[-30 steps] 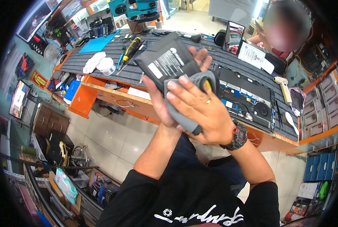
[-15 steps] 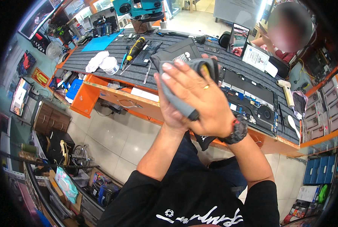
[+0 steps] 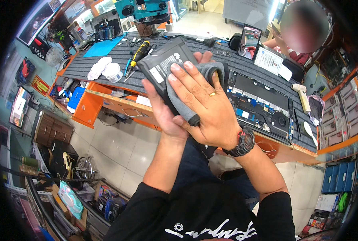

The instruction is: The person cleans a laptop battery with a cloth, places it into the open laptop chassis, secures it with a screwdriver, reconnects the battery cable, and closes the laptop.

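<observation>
A flat black rectangular block with white print and a pale label is held tilted above the front edge of the bench; I cannot tell its exact kind. My left hand supports it from below, fingers wrapped behind it and fingertips showing past its far side. Over its right part lies a folded grey cloth with dark edging. My right hand, wearing a ring, presses the cloth onto the block with fingers laid long across it. Part of the block is hidden beneath cloth and hand.
An opened laptop chassis with its fan showing lies right of my hands. On the striped bench mat are a yellow-black screwdriver, a white tub and a white spoon. A person sits across the bench.
Both hands have shifted left with the block and cloth. The cloth has slid toward the block's right part, so more of its black printed face shows.
</observation>
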The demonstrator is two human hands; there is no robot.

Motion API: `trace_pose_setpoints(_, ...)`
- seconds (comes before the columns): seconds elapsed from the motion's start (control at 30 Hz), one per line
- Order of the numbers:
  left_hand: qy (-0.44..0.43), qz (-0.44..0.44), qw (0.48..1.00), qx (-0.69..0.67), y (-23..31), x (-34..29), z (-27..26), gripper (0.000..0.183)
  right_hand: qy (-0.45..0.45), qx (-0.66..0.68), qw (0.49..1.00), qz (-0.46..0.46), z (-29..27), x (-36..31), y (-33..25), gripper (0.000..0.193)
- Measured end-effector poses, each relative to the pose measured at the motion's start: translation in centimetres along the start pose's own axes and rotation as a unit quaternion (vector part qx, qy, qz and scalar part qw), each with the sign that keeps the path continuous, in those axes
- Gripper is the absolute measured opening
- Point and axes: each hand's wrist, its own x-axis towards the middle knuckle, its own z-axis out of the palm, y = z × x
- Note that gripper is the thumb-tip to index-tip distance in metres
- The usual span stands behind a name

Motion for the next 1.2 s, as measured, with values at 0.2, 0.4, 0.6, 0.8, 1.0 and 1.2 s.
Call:
trace_pose_setpoints(0.2, -0.030, 0.034, 0.994, -0.095, 0.1, -0.4, -1.0, 0.098, 0.036, -0.021, 0.998, 0.039, 0.6, 1.6, 0.0, 0.070)
trace_pose_setpoints(0.4, 0.108, -0.027, 0.993, 0.027, 1.1, -0.4, 0.5, 0.107, 0.052, -0.042, 0.997, 0.041, 0.6, 1.2, 0.4, 0.074)
trace_pose_setpoints(0.6, 0.084, -0.010, 0.994, -0.076, 2.4, 0.8, -0.2, 0.118, -0.083, 0.014, 0.996, 0.000, 0.8, -2.9, -2.4, 0.084)
trace_pose_setpoints(0.8, 0.075, 0.030, 0.987, -0.141, 2.0, 0.6, 0.4, 0.121, -0.044, 0.044, 0.998, 0.010, 0.8, -1.8, -2.7, 0.080)
trace_pose_setpoints(1.0, 0.053, 0.122, 0.987, -0.094, 1.8, 0.3, 0.5, 0.121, 0.017, 0.035, 0.998, 0.052, 0.9, -1.4, -1.5, 0.080)
trace_pose_setpoints(1.2, -0.007, 0.178, 0.982, -0.060, 3.0, 1.1, 0.8, 0.122, -0.009, 0.067, 0.998, 0.013, 0.6, -1.5, -1.9, 0.081)
